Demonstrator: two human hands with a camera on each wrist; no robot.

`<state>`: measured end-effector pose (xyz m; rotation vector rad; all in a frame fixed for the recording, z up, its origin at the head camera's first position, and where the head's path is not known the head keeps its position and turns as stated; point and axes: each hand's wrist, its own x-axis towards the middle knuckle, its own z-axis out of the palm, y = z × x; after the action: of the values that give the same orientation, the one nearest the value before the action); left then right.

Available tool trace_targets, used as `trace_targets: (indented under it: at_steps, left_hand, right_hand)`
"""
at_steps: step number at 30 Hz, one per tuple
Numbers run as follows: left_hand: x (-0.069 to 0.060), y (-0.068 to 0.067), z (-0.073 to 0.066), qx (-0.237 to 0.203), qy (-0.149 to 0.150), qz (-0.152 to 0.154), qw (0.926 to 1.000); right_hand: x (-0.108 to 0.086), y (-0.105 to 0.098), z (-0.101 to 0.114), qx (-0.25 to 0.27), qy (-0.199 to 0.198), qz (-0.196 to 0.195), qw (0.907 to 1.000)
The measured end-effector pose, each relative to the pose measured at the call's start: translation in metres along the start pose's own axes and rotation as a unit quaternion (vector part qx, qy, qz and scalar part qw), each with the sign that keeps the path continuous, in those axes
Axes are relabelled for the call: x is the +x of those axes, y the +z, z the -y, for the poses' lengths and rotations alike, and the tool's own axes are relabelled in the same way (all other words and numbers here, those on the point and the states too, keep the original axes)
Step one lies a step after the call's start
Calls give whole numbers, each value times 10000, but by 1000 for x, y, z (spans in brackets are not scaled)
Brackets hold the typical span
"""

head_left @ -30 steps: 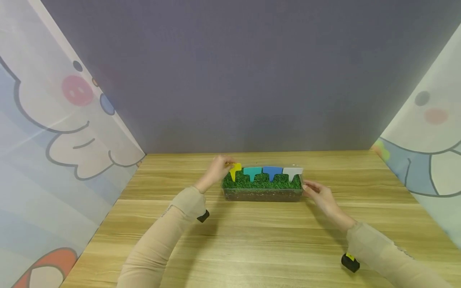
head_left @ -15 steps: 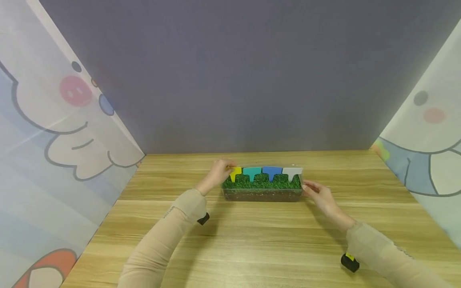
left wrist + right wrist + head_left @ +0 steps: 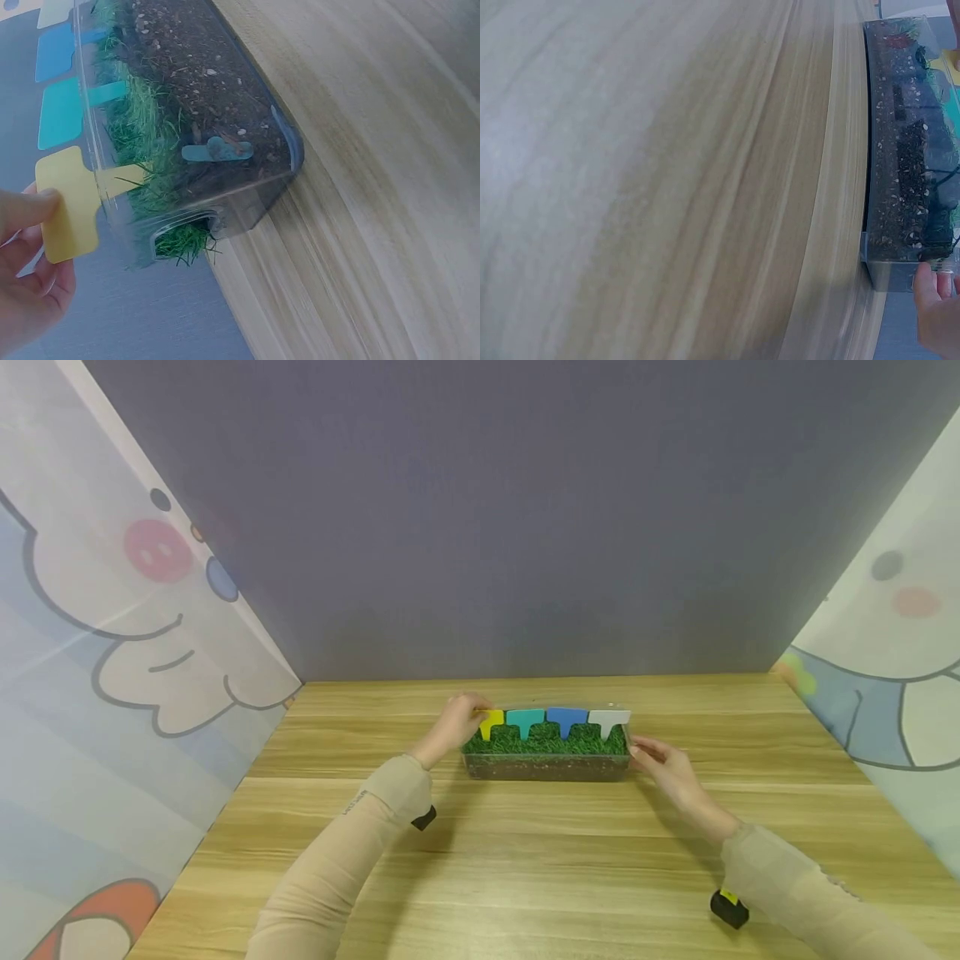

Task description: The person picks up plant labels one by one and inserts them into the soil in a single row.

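Observation:
A long clear planter box (image 3: 547,767) holds dark soil and green grass. Along its back stand T-shaped plant labels: a yellow plant label (image 3: 492,721), a teal plant label (image 3: 525,719), a blue plant label (image 3: 567,718) and a white plant label (image 3: 609,719). My left hand (image 3: 457,722) pinches the head of the yellow one, whose stem reaches into the grass at the box's left end. In the left wrist view, the thumb of the left hand (image 3: 26,262) lies on the label's face. My right hand (image 3: 670,770) holds the box's right end by thumb and fingers.
The box stands on a wood-grain table (image 3: 525,868), near a grey back panel (image 3: 525,527). Cartoon-printed panels (image 3: 97,610) flank the table on both sides. A black device (image 3: 729,907) hangs below the right wrist.
The left hand has lowered the yellow plant label a little, so its top now sits level with the others. Over the last half second it barely moves. The right hand stays put.

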<state>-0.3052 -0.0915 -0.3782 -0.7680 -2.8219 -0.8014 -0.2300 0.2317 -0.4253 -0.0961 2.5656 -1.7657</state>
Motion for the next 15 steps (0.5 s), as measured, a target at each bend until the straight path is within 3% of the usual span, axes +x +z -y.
trace_targets:
  at_steps: [15]
  left_hand:
    - [-1,3,0,73,11,-73,9999]
  right_hand:
    - [-1,0,0,123,55,15,9999]
